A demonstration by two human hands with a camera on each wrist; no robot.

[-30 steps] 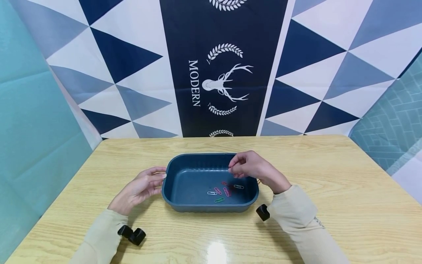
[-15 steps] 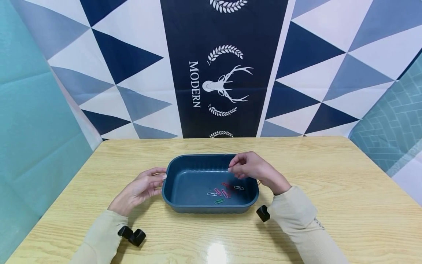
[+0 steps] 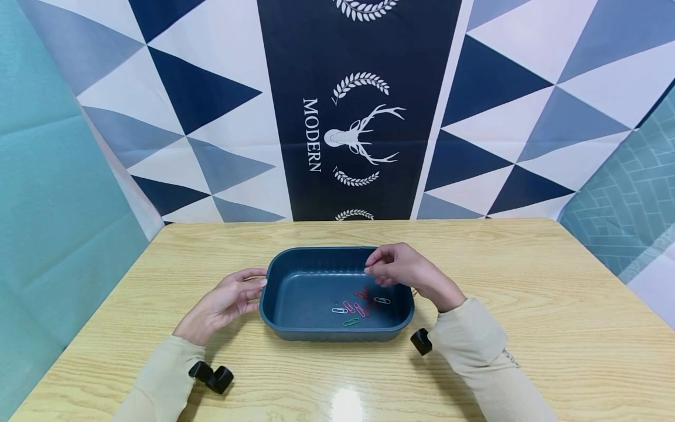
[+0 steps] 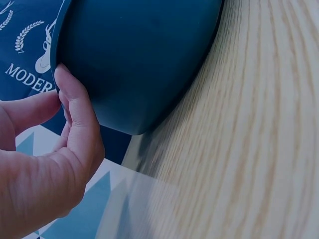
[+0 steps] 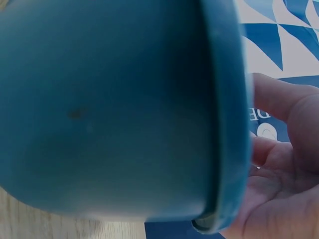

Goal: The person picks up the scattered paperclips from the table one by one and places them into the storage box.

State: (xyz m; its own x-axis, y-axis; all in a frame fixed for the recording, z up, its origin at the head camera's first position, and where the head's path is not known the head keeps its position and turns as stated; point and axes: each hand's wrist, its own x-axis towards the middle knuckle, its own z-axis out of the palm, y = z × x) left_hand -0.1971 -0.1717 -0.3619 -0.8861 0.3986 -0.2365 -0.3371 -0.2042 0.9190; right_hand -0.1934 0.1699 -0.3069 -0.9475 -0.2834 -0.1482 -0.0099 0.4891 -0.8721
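Observation:
A dark blue rectangular basin [image 3: 316, 332] stands on the wooden table, with several paper clips lying on its bottom: a green clip [image 3: 350, 322], white clips [image 3: 339, 310], pink clips [image 3: 360, 310] and red clips [image 3: 361, 293]. My left hand [image 3: 229, 302] holds the basin's left rim between thumb and fingers. Over the right part of the basin hovers my right hand [image 3: 403, 269], fingertips drawn together and pointing down. In the right wrist view a small pale glint shows among its fingers; most of what they hold is hidden behind the basin's wall.
The light wooden table [image 3: 295, 381] reaches back to a patterned cloth [image 3: 221, 105] with blue and white triangles. Black wrist mounts [image 3: 211, 376] show at both sleeves. Teal sheeting [image 3: 68, 234] hangs at the left.
Below the right hand the red and pink clips have shifted, and another red piece shows on top of them. Both hands and the basin stay nearly still.

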